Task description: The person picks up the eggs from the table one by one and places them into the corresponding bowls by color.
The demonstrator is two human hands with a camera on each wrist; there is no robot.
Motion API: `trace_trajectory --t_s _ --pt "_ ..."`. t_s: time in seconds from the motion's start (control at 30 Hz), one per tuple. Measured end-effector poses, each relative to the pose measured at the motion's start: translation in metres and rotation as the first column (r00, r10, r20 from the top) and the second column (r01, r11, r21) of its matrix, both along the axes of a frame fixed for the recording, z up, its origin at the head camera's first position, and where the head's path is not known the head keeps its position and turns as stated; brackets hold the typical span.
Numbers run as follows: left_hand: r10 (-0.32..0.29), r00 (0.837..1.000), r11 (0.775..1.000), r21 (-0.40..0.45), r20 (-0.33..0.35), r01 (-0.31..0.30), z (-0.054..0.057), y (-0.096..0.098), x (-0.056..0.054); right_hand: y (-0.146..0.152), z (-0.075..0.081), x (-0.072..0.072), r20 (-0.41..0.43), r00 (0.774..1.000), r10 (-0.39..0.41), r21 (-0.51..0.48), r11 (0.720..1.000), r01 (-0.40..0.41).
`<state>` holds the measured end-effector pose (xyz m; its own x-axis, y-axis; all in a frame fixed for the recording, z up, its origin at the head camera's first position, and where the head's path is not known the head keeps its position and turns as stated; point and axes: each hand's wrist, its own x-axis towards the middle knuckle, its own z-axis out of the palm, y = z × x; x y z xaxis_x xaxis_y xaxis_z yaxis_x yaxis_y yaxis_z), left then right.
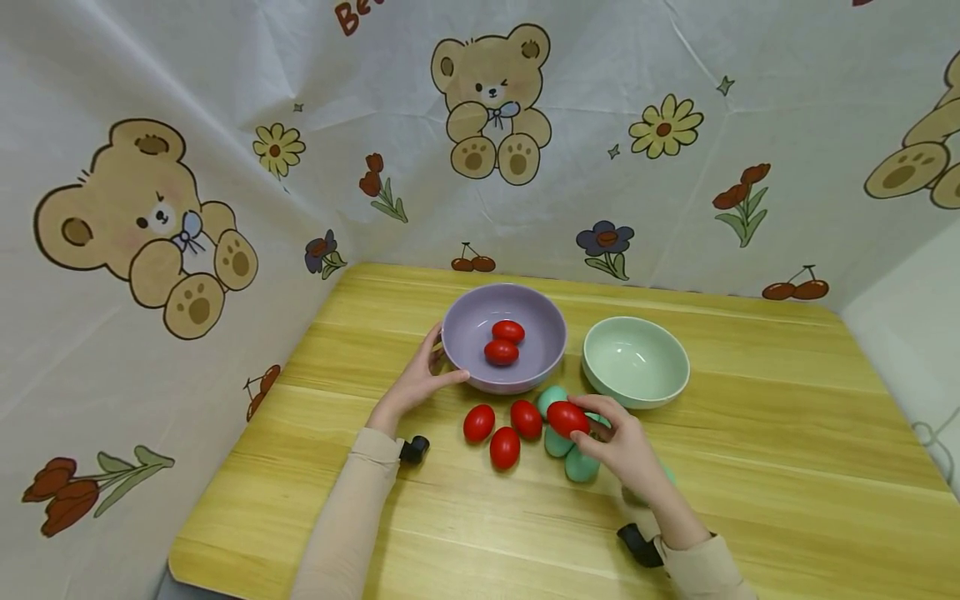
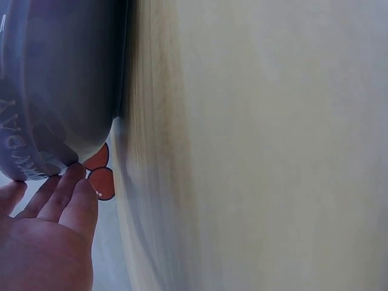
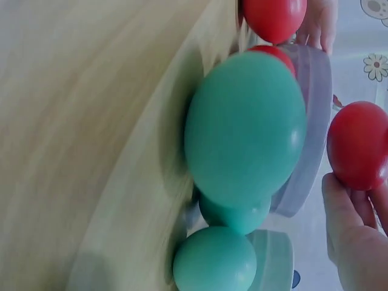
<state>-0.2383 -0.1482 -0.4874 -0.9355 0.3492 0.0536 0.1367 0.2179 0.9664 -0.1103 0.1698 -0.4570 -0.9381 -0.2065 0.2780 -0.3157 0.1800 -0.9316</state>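
Note:
In the head view a purple bowl has two red eggs inside. My left hand touches the bowl's left side, fingers spread and fairly straight; in the left wrist view its fingertips rest against the bowl wall. My right hand pinches another red egg between thumb and fingers, lifted above several green eggs. Three more red eggs lie on the table in front of the purple bowl. Up close in the right wrist view, a green egg partly covers what lies behind it.
A light green bowl stands right of the purple one, with nothing visible inside. Another green egg is partly hidden under my right wrist. Behind the wooden table hangs a white cloth printed with bears and flowers.

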Motion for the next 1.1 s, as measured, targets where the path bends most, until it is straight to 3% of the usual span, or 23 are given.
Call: trace_trajectory --t_s 0.17,0.47,0.63,0.77,0.93,1.1 --pt "-0.009 1.000 1.000 0.021 -0.004 0.009 0.002 0.001 0.001 0.005 0.001 -0.008 -0.029 1.000 0.008 -0.015 1.000 -0.008" --pt "-0.058 0.998 0.997 0.056 -0.006 0.059 0.026 0.003 0.013 0.013 0.010 -0.021 -0.050 0.999 0.019 -0.021 1.000 -0.020" --pt "-0.027 0.999 0.999 0.046 -0.018 0.028 0.008 0.001 0.004 0.012 0.029 -0.031 -0.066 0.997 0.037 0.016 0.999 -0.036" --pt "-0.012 1.000 0.999 0.031 -0.008 0.012 0.004 0.001 0.002 0.009 0.047 -0.044 -0.059 0.997 0.045 0.059 0.997 -0.041" --pt "-0.004 1.000 1.000 0.024 -0.010 0.005 0.001 0.001 0.000 0.012 0.044 -0.076 -0.050 0.997 0.057 0.135 0.990 -0.049" --pt "-0.010 1.000 1.000 0.024 -0.016 0.011 0.001 0.000 0.000 0.002 0.051 -0.099 -0.012 0.998 0.067 0.184 0.981 -0.063"
